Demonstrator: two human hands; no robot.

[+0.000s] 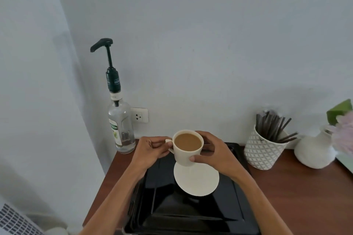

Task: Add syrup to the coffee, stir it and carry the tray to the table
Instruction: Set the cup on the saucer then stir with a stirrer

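A cream cup (186,155) full of milky coffee is lifted above its cream saucer (196,181), which lies on a glossy black tray (191,213). My left hand (150,150) pinches the cup's handle on the left. My right hand (214,154) wraps the cup's right side, thumb on the front wall. A clear syrup bottle (121,126) with a dark green pump stands upright at the back left, its spout pointing left, a short way left of the cup.
The tray rests on a brown wooden counter (305,196) against a pale wall. A patterned white pot (263,150) of dark stir sticks stands right of the tray, then a white vase (315,150) with flowers. A wall socket (139,115) sits behind the bottle.
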